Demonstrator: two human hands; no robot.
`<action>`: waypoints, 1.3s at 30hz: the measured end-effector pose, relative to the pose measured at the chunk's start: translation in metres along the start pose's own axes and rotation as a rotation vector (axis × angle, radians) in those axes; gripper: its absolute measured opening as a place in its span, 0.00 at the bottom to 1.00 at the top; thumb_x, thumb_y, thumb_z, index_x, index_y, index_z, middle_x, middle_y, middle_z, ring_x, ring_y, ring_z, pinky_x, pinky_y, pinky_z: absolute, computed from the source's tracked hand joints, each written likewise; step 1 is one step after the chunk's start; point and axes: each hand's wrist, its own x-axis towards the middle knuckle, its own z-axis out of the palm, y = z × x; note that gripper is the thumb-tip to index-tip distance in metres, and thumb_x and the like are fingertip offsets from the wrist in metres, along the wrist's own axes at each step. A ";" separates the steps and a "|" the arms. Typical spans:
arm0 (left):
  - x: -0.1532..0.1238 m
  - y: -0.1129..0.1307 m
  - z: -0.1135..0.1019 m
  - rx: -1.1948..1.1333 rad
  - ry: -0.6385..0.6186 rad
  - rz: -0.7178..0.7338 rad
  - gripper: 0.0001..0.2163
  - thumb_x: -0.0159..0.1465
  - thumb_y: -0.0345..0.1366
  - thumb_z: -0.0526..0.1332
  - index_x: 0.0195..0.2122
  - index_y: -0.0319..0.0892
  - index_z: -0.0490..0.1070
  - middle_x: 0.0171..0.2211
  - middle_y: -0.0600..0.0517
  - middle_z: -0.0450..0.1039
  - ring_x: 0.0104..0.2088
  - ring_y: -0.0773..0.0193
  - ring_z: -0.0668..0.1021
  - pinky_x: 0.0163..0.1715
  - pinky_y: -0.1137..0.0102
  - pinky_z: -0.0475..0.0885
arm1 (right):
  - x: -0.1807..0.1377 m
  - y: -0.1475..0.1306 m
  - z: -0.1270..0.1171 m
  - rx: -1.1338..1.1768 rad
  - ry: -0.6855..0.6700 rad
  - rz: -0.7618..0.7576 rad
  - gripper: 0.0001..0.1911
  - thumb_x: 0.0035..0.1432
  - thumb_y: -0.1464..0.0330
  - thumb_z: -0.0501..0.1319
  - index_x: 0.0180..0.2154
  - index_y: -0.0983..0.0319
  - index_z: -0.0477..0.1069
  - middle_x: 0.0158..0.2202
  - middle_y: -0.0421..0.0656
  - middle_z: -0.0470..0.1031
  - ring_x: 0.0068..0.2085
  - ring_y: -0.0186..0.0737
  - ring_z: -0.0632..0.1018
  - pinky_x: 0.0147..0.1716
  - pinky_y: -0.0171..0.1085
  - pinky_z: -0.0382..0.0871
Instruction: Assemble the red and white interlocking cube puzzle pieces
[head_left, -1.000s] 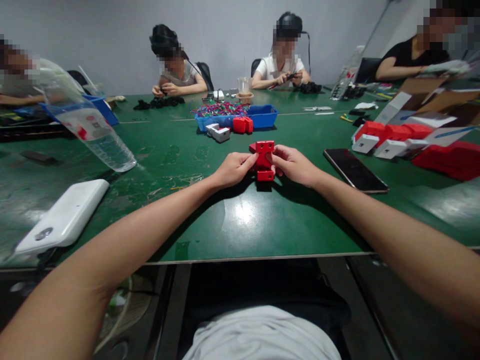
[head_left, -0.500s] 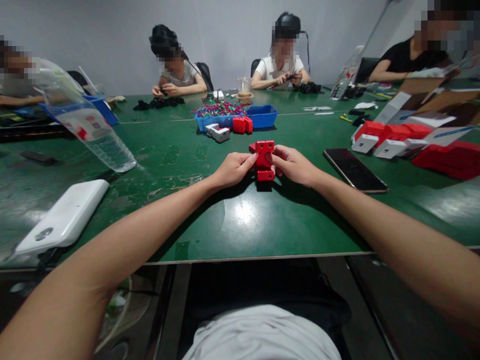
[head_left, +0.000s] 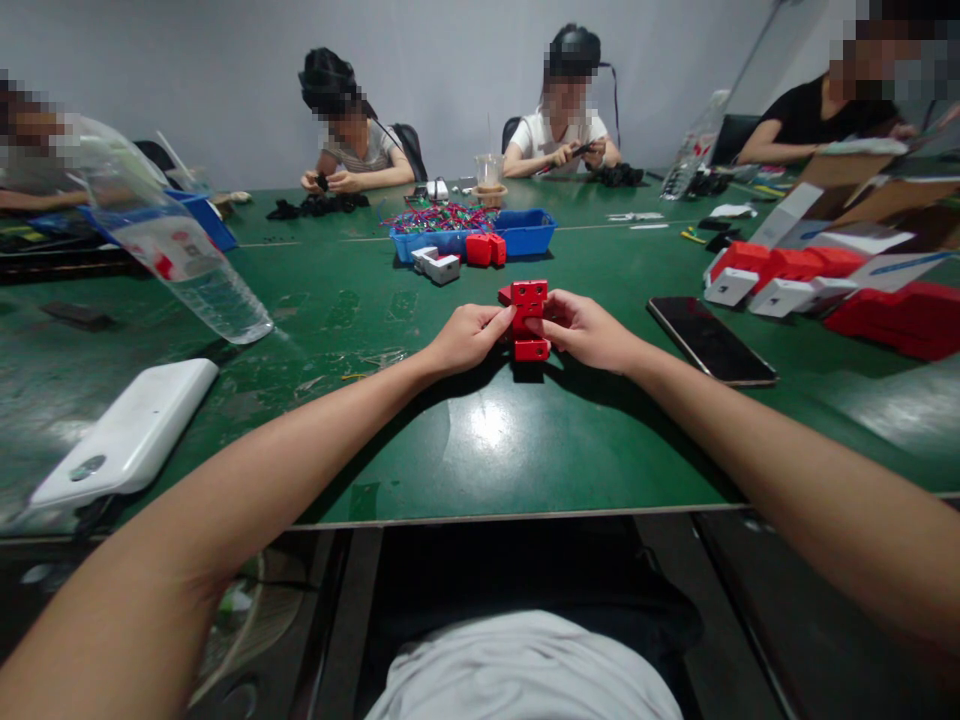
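Between my two hands, just above the green table [head_left: 420,450], is a red block-shaped part [head_left: 529,292] with small dark holes, held upright. My left hand [head_left: 471,338] pinches its left side, thumb on the near face. From the right, my right hand [head_left: 589,332] grips it with the thumb lying across its middle; the fingers behind are partly hidden. Beyond my hands, a similar red part [head_left: 486,250] and a white part [head_left: 436,265] rest against a blue bin [head_left: 525,236] holding a tangle of coloured wires [head_left: 442,217].
A phone [head_left: 711,342] lies right of my right hand. Red and white parts [head_left: 787,270] are heaped by an open cardboard box [head_left: 862,195]. On the left are a leaning plastic bottle [head_left: 195,270] and a white power-bank-like device [head_left: 127,435]. Several people sit around the table.
My right thumb has shifted slightly left across the red part's face. The red part and my left hand stay in nearly the same place.
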 end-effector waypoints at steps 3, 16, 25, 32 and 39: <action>0.000 0.000 0.000 0.001 -0.002 -0.003 0.27 0.69 0.53 0.49 0.24 0.37 0.69 0.23 0.52 0.70 0.27 0.67 0.72 0.31 0.73 0.68 | 0.000 0.000 -0.001 -0.010 0.007 0.018 0.19 0.52 0.55 0.69 0.36 0.60 0.66 0.32 0.40 0.73 0.31 0.37 0.73 0.30 0.37 0.67; 0.000 -0.003 0.000 0.024 -0.002 0.018 0.27 0.71 0.52 0.47 0.25 0.37 0.71 0.24 0.53 0.71 0.27 0.68 0.72 0.31 0.73 0.67 | 0.000 -0.004 0.000 0.068 -0.026 0.036 0.17 0.52 0.58 0.69 0.36 0.61 0.68 0.36 0.41 0.76 0.30 0.33 0.71 0.29 0.35 0.64; -0.004 0.001 0.003 0.145 -0.001 0.244 0.19 0.70 0.46 0.54 0.47 0.37 0.75 0.40 0.47 0.80 0.36 0.65 0.77 0.40 0.71 0.69 | 0.002 -0.006 -0.001 0.136 -0.003 0.079 0.23 0.47 0.60 0.70 0.44 0.64 0.74 0.33 0.40 0.78 0.26 0.30 0.67 0.24 0.32 0.58; -0.004 0.004 0.001 0.124 -0.033 0.188 0.22 0.67 0.52 0.56 0.48 0.38 0.76 0.42 0.47 0.79 0.37 0.64 0.76 0.39 0.71 0.69 | 0.002 -0.006 -0.002 0.159 0.042 0.137 0.20 0.45 0.59 0.73 0.36 0.63 0.73 0.30 0.40 0.76 0.23 0.28 0.66 0.22 0.32 0.59; -0.003 0.006 0.002 0.133 -0.069 0.162 0.24 0.62 0.54 0.64 0.48 0.38 0.77 0.39 0.47 0.80 0.35 0.63 0.76 0.38 0.70 0.67 | 0.002 -0.008 0.000 0.174 0.126 0.164 0.28 0.39 0.50 0.76 0.29 0.62 0.68 0.22 0.37 0.70 0.22 0.29 0.68 0.21 0.32 0.62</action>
